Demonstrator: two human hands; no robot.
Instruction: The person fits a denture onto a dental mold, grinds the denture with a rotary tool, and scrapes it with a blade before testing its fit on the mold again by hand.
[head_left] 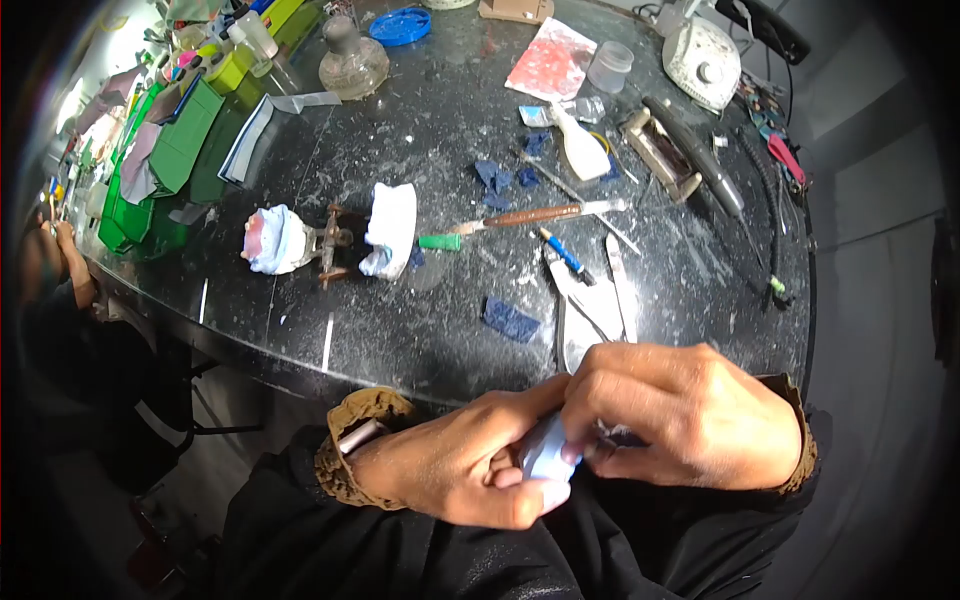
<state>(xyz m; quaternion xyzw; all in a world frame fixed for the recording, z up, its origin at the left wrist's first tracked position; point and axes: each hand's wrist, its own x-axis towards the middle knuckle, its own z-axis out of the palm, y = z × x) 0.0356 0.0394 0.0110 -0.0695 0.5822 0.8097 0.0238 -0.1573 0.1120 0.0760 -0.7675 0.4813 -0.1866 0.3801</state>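
Note:
My left hand [470, 455] is closed around a light blue piece [548, 458] over my lap, just in front of the table edge. From the right, my right hand [690, 415] reaches over the same piece, its fingers bent and pressed to it. Whether the right fingers also hold something small is hidden. Beyond my hands, a white dental cast [393, 225] and a blue-white cast with a pink part [275, 240] are joined by a metal articulator [332, 243]. Dark blue scraps [511, 319] lie nearer my hands.
A brown-handled brush [540, 214], a blue pen [566, 254] and metal tools [615, 285] lie beyond my right hand. Farther back are a white bottle [580, 150], a glass burner [352, 65] and a handpiece [700, 160]. Another person's arm [75, 262] shows at far left.

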